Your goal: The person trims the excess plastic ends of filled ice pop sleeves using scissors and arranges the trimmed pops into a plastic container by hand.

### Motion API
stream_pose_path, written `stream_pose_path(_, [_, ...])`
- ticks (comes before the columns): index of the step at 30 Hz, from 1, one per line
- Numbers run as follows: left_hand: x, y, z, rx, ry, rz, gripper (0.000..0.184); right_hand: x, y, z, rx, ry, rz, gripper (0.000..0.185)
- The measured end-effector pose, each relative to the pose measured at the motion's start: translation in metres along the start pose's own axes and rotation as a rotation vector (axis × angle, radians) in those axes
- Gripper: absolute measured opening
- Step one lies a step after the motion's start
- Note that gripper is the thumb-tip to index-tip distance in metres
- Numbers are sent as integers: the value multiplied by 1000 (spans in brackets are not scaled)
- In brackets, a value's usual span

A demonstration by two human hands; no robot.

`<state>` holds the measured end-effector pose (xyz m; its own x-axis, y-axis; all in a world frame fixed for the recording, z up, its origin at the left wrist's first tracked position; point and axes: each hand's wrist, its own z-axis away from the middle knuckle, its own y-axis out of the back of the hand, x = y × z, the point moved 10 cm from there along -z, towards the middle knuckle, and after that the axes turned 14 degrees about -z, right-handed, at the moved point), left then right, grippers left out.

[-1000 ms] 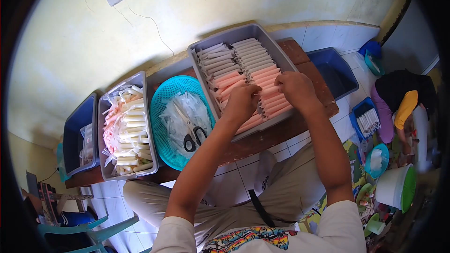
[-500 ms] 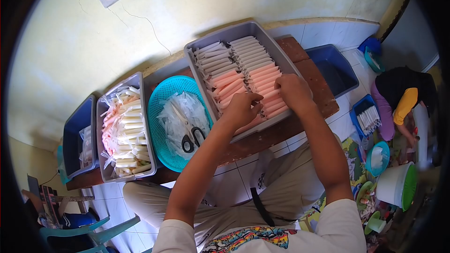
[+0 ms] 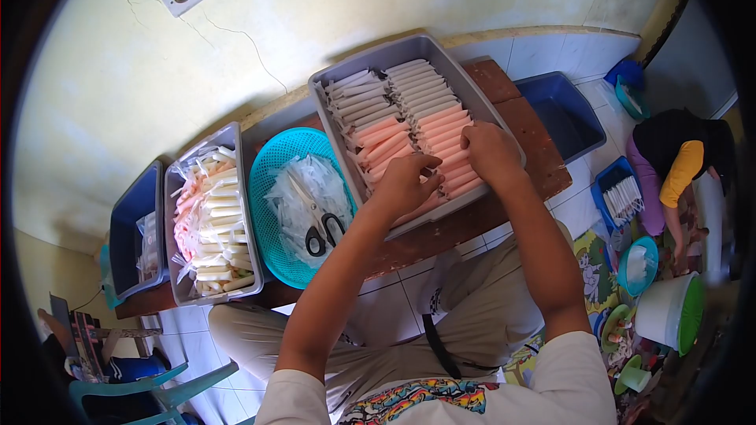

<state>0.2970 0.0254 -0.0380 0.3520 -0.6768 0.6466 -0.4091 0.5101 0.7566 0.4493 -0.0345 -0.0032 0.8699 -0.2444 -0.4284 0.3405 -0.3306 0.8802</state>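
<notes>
A grey tray holds two columns of wrapped sticks, greyish-white ones at the back and pink ones nearer me. My left hand is over the near left part of the pink sticks, thumb and forefinger apart with a gap between them. At the right column's outer edge, my right hand has its fingers bent together at the end of a pink stick; its fingertips are partly hidden. Black-handled scissors lie on clear plastic wrappers in a turquoise basket, left of the tray.
Left of the basket are a grey tub of white and pink sticks and a dark blue tub. All stand on a brown wooden bench. Another blue tub is beyond its right end. A person bends at far right near basins.
My left hand has opened its pinch and moved slightly down. My right hand has shifted little. At far right, the other person's arm has moved down.
</notes>
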Motion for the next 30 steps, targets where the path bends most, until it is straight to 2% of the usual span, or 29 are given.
stream_pose_path(9, [0, 2, 0, 43, -34, -21, 34, -2, 4, 2, -26, -23, -95, 16])
stream_pose_path(18, [2, -3, 3, -19, -32, -18, 34, 1, 2, 2, -42, -62, -94, 15])
stream_pose_path(23, [9, -8, 5, -63, -124, -70, 38, 2, 1, 2, -35, -68, -49, 15])
stream_pose_path(30, [8, -14, 6, -139, -90, -60, 41, 3, 0, 2, 9, -30, -16, 15])
